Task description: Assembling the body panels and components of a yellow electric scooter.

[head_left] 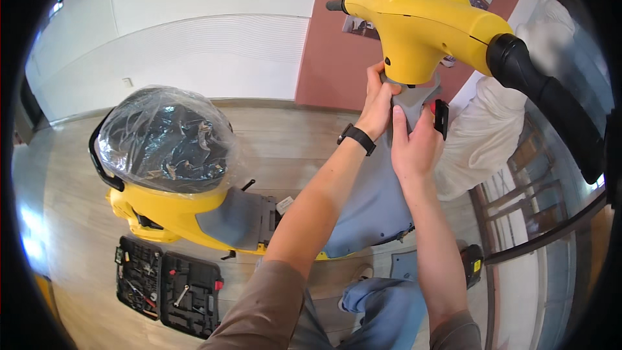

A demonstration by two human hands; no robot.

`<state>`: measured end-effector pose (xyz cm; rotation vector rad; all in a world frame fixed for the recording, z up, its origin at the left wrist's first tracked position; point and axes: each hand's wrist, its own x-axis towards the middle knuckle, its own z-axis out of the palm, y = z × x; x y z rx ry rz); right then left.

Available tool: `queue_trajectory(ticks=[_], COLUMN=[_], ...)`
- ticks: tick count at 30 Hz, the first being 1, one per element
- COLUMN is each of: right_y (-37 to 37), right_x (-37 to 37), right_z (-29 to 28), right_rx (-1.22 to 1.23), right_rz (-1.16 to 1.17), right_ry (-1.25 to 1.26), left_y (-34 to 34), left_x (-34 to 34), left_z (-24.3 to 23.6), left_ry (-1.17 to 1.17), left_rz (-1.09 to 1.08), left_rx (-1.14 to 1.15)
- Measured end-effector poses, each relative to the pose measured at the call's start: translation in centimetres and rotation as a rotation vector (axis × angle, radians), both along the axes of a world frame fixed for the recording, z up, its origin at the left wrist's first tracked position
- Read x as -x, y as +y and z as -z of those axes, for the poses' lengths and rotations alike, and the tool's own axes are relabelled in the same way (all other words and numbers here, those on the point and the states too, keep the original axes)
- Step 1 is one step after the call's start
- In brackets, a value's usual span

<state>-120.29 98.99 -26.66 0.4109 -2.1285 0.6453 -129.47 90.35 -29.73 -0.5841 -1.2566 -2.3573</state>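
My left hand (378, 107) grips the left edge of the grey front panel (369, 201) on a yellow scooter, just below the yellow handlebar cover (427, 32). My right hand (416, 139) holds the panel's right side, thumb on its face, beside a small black object with some red (440, 118) that I cannot make out. The handlebar cover has a black grip (547, 97) on the right. The scooter's seat (165, 136), wrapped in clear plastic, is at the left.
An open toolbox (191, 291) with tools lies on the floor at lower left. A black-and-yellow item (473, 266) and a grey piece (402, 266) are at lower right. A white draped statue (486, 136) stands beside a glass railing (531, 201). A pink display board (330, 71) is behind.
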Motion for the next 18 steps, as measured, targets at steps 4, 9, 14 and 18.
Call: queue_trajectory(ticks=[4, 9, 14, 18], right_y=[0.8, 4.2, 7.5, 10.3], right_x=[0.5, 0.7, -3.7, -5.6], right_z=[-0.5, -1.0, 8.2, 18.4], right_rx=[0.038, 0.206, 0.491, 0.452], right_rz=[-0.086, -0.297, -0.286, -0.070], right_ry=[0.027, -0.196, -0.108, -0.134], left_y=[0.6, 1.5, 1.6, 3.6], left_x=[-0.2, -3.9, -7.0, -9.5], left_z=[0.9, 6.0, 18.1, 20.6], left_ry=[0.041, -0.096, -0.321, -0.454], left_rz=[-0.135, -0.160, -0.206, -0.010], left_rx=[0.095, 0.121, 0.470, 0.715])
